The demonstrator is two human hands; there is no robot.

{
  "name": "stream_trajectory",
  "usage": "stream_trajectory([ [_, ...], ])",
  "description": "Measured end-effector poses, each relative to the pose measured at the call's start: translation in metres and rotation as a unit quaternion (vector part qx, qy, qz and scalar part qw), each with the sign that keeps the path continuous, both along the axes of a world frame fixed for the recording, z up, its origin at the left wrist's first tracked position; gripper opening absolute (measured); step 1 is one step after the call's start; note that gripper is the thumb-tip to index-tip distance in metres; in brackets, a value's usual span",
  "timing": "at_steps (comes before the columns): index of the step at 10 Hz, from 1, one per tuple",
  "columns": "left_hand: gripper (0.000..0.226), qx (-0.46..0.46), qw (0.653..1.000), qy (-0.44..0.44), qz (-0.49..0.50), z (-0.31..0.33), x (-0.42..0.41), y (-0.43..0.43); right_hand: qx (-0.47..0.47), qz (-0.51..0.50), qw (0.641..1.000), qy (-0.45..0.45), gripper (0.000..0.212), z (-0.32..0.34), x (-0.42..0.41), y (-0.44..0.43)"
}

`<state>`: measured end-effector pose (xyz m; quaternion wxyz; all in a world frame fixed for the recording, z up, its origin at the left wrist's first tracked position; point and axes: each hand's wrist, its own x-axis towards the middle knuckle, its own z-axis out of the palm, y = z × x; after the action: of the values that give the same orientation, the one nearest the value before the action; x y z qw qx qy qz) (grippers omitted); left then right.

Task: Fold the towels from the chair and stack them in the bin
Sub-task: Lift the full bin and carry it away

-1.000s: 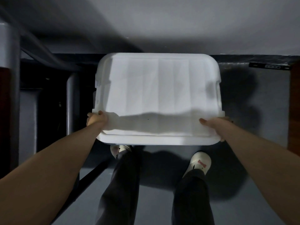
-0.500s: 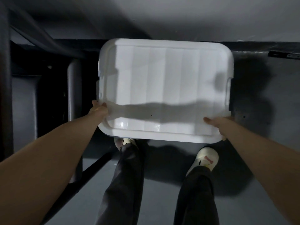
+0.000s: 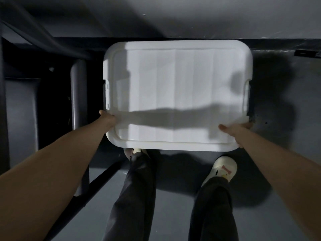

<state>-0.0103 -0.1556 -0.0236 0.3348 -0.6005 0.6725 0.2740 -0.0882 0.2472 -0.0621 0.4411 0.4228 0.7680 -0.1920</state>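
Note:
A white plastic bin [image 3: 177,87] with its ribbed lid on is held in front of me, above the dark floor. My left hand [image 3: 107,117] grips its near left edge. At the near right corner my right hand [image 3: 234,129] grips the rim, thumb on top of the lid. No towels or chair are visible.
A grey round post [image 3: 78,91] and dark slanted rails [image 3: 97,181] stand to the left. A pale wall [image 3: 173,14] runs across the top above a dark baseboard. My legs and light shoes [image 3: 224,171] are below the bin on the grey floor [image 3: 269,171].
The bin has drifted slightly right and away from me, both hands keeping their hold on its near edge.

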Motion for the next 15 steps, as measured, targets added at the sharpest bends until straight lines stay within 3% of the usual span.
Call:
stream_trajectory([
  [1, 0.061, -0.033, 0.998, -0.027, -0.05, 0.005, -0.006, -0.001, 0.007, -0.019, 1.0, -0.006, 0.121, -0.004, -0.003, 0.002],
  [2, 0.059, -0.001, 0.994, -0.054, -0.091, 0.008, -0.003, 0.0, -0.004, -0.023, 1.0, -0.015, 0.124, -0.01, -0.002, 0.006],
  [3, 0.053, -0.02, 0.995, 0.029, 0.095, -0.023, 0.001, -0.005, 0.035, -0.001, 0.999, -0.002, 0.122, -0.002, 0.002, -0.006],
  [4, 0.053, -0.05, 0.985, 0.06, 0.154, -0.025, 0.002, -0.002, 0.052, 0.001, 0.999, -0.001, 0.119, 0.001, 0.001, -0.014],
  [6, 0.05, -0.071, 0.997, 0.01, 0.018, -0.009, -0.019, 0.021, 0.076, 0.068, 0.993, -0.061, 0.104, 0.015, 0.0, -0.031],
  [7, 0.056, -0.019, 1.0, -0.02, 0.001, -0.015, -0.005, 0.005, 0.126, 0.191, 0.973, 0.002, 0.078, 0.028, 0.002, -0.073],
  [8, 0.059, -0.024, 0.997, 0.016, 0.076, -0.011, 0.003, -0.004, 0.124, 0.304, 0.94, 0.093, 0.07, 0.039, -0.004, -0.117],
  [9, 0.071, -0.01, 0.994, 0.049, 0.095, -0.005, 0.006, -0.018, -0.006, 0.513, 0.84, 0.178, 0.068, 0.053, -0.018, -0.215],
  [10, 0.079, 0.032, 0.993, 0.063, 0.093, 0.001, 0.003, -0.025, -0.084, 0.634, 0.728, 0.249, 0.076, 0.054, -0.02, -0.28],
  [11, 0.086, 0.061, 0.993, 0.066, 0.083, -0.007, -0.002, -0.043, -0.14, 0.787, 0.537, 0.268, 0.082, 0.05, -0.013, -0.359],
  [12, 0.079, 0.065, 0.991, 0.087, 0.08, -0.016, -0.002, -0.054, -0.153, 0.857, 0.464, 0.163, 0.075, 0.044, -0.01, -0.399],
  [13, 0.061, 0.081, 0.973, 0.176, 0.123, -0.018, -0.011, -0.06, -0.117, 0.916, 0.366, 0.119, 0.068, 0.031, -0.009, -0.423],
  [14, 0.066, 0.141, 0.942, 0.184, 0.242, -0.028, -0.005, -0.061, -0.113, 0.918, 0.367, 0.095, 0.069, 0.021, -0.011, -0.423],
  [15, 0.075, 0.159, 0.936, 0.221, 0.224, -0.036, 0.007, -0.062, -0.098, 0.926, 0.351, 0.101, 0.066, 0.013, -0.01, -0.413],
])
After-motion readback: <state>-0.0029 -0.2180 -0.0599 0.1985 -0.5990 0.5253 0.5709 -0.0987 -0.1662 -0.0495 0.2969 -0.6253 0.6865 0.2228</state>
